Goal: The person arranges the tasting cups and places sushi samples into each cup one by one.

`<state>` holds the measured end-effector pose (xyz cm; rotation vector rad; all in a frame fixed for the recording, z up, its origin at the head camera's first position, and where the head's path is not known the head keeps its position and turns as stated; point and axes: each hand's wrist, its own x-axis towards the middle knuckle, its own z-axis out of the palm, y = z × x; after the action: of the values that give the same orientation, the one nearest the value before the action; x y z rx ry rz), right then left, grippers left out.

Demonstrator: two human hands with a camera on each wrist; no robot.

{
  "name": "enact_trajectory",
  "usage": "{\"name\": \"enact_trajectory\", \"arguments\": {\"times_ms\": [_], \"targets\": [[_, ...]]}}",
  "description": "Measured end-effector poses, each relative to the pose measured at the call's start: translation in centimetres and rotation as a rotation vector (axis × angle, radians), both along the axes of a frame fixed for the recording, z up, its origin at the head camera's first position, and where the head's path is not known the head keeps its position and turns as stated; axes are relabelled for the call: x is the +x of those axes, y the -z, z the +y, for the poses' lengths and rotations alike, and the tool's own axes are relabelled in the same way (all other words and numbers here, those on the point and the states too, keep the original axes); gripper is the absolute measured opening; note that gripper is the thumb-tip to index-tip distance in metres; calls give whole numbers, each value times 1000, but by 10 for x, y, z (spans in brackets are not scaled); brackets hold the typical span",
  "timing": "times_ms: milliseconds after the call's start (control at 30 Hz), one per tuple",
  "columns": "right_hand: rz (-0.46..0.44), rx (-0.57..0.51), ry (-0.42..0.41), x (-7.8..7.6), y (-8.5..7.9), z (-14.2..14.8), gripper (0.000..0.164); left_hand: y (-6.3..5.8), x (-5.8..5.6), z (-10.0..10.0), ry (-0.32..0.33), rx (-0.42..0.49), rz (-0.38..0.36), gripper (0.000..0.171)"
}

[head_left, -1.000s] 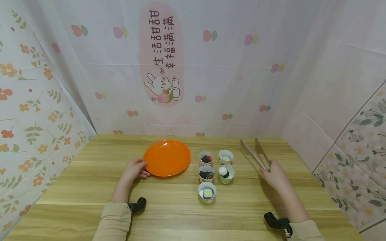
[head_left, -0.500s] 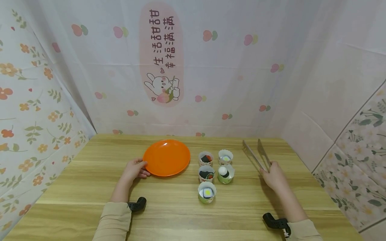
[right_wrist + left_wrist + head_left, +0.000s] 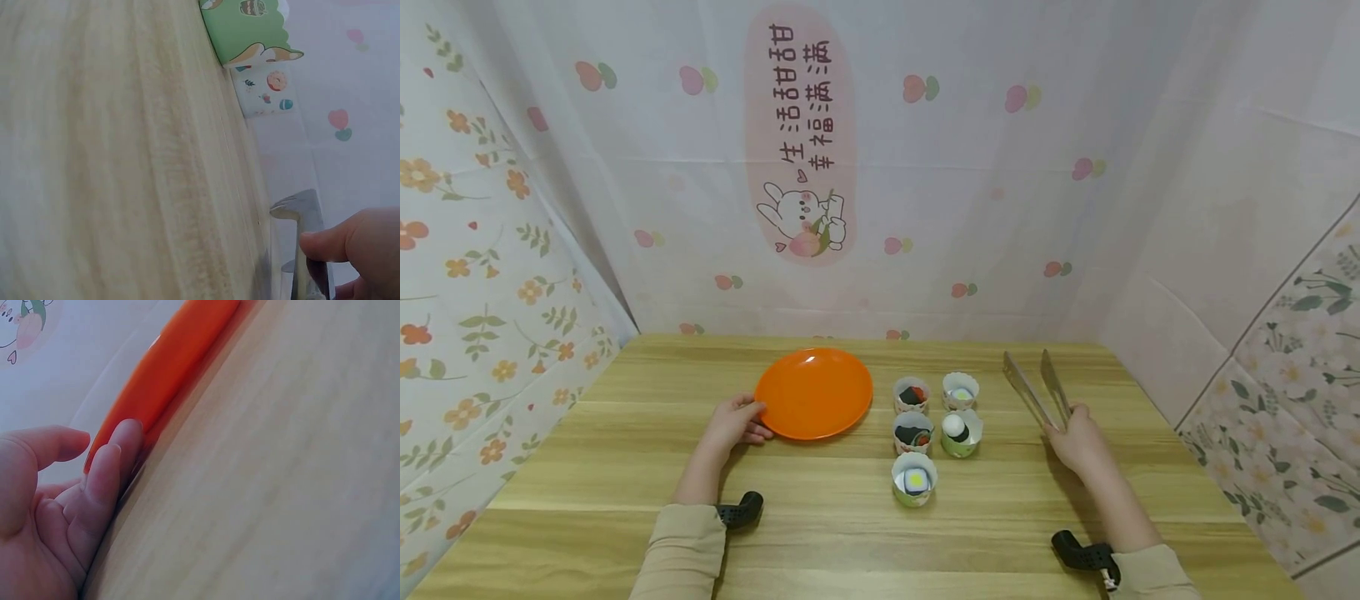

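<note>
In the head view my left hand (image 3: 733,421) holds the near left rim of a round orange plate (image 3: 814,393). The left wrist view shows its thumb by the rim and its fingers (image 3: 103,478) against the plate's outer side. My right hand (image 3: 1081,443) grips metal tongs (image 3: 1032,393) at the right, their two arms spread apart and nothing between them. Between the hands stand several paper cups holding small sushi-like pieces: one cup (image 3: 913,500) in front has a white piece with a yellow centre, another (image 3: 962,448) a white ball on something black.
Two cups, one (image 3: 912,407) with a black and red piece and one (image 3: 961,404) with a pale piece, stand at the back. A printed curtain (image 3: 985,217) rises behind the wooden table (image 3: 820,533), with floral cloth (image 3: 482,333) at the left.
The tongs' tips have shifted slightly right and toward me as my right hand moved a little. My left hand, the plate and the cups stay where they were.
</note>
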<state>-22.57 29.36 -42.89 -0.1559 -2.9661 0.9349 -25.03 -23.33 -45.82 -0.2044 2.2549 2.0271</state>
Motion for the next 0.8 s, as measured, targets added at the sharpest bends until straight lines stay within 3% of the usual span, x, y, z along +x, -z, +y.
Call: {"name": "enact_trajectory", "arguments": {"times_ms": [800], "targets": [[8, 29, 8, 2, 1, -2, 69, -1, -1, -1, 6, 10, -11, 52]]}}
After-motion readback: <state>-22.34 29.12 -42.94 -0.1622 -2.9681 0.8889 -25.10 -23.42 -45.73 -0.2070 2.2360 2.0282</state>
